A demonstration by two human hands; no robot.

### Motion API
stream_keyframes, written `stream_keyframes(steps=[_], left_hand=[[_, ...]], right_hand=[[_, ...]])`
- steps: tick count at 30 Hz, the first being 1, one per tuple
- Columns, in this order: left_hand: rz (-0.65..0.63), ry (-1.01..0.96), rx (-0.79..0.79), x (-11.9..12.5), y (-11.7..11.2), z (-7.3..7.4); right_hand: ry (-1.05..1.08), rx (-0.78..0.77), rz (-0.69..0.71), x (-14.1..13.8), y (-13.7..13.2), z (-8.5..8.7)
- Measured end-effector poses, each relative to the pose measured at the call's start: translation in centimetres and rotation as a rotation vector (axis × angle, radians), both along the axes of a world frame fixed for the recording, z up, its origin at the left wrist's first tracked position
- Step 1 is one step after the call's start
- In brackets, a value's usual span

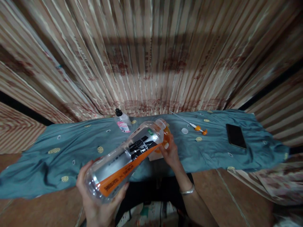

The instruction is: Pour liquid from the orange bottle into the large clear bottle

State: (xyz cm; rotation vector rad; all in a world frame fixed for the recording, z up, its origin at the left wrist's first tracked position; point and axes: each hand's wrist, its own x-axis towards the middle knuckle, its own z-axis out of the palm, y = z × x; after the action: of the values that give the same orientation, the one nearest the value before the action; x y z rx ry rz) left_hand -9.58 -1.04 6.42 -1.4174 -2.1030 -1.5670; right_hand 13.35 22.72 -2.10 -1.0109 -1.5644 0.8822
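Note:
My left hand (93, 201) is closed around the base of a large clear plastic bottle (125, 160) with a silver and orange label. That bottle is tilted, its neck end high and pointing right. Beneath its neck, my right hand (170, 153) grips an orange bottle (167, 134), partly hidden behind the large one. The two necks are close together; I cannot tell whether they touch. An orange and white pump head (199, 128) with a long dip tube lies on the cloth to the right, beside a small round white disc (184, 130).
A patterned teal cloth (78, 135) covers the long table. A clear bottle with a black cap (122, 122) stands at the back. On the right lies a black phone (236, 135). A pale flat piece (155, 156) shows below my hands. Striped curtains (151, 63) hang behind.

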Motion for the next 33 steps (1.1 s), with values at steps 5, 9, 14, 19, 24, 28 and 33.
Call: stream_keyframes(steps=[5,9,14,19,24,28,33], left_hand=[[0.028,-0.044,0.015,0.4,0.6,0.2],[0.008,0.006,0.014,0.3,0.6,0.2],[-0.016,0.052,0.013,0.2,0.2,-0.1],[-0.020,0.040,0.021,0.5,0.2,0.0],[-0.030,0.043,0.026,1.4,0.3,0.4],[-0.011,0.048,0.012,1.3,0.0,0.4],[0.000,0.096,0.029,1.2,0.0,0.1]], right_hand=[[0.006,0.019,0.001,0.0,0.1,0.1],[0.013,0.042,0.009,-0.1,0.2,0.1],[-0.002,0.030,0.005,-0.1,0.1,0.0],[0.003,0.027,0.008,-0.1,0.1,0.0],[0.004,0.042,0.010,0.1,0.1,0.0],[-0.006,0.029,0.005,0.0,0.0,0.1],[0.019,0.039,0.005,-0.2,0.0,0.1]])
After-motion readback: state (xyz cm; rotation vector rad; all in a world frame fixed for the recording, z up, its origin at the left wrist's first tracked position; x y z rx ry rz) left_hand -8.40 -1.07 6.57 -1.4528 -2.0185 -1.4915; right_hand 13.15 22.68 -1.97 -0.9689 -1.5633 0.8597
